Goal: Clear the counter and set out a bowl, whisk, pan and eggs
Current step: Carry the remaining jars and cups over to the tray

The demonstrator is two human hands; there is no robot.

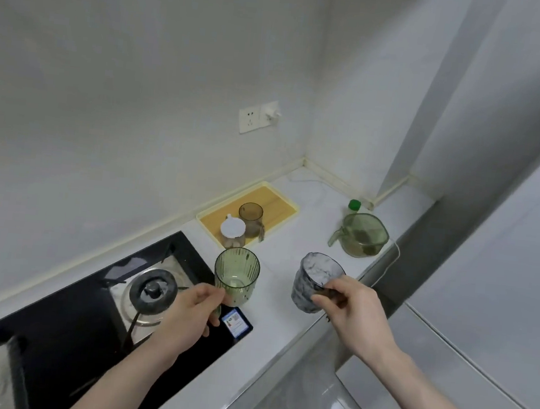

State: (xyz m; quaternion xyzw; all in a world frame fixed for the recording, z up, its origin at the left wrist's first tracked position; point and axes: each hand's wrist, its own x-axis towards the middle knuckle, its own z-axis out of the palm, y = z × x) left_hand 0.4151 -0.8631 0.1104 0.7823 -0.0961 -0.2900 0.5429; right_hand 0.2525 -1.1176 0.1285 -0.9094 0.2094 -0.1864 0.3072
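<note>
Your left hand (190, 312) grips the green ribbed cup (236, 275) by its handle, which your fingers mostly hide; the cup looks empty apart from a pale glint at the bottom. Your right hand (355, 314) pinches the handle of the grey marbled cup (315, 283), and its inside is too mottled to tell what it holds. Both cups are at the near part of the white counter (288, 308), just beside the black gas hob (93, 312), whose near-left end is cut off by the frame. Further back, a yellow tray (282, 202) holds a brownish clear mug (251, 219) and a white-lidded jar (233, 232) with something pale inside. To the right sits a green jug (361, 234) with dark scraps in it, half hiding a green-capped bottle (354, 205).
</note>
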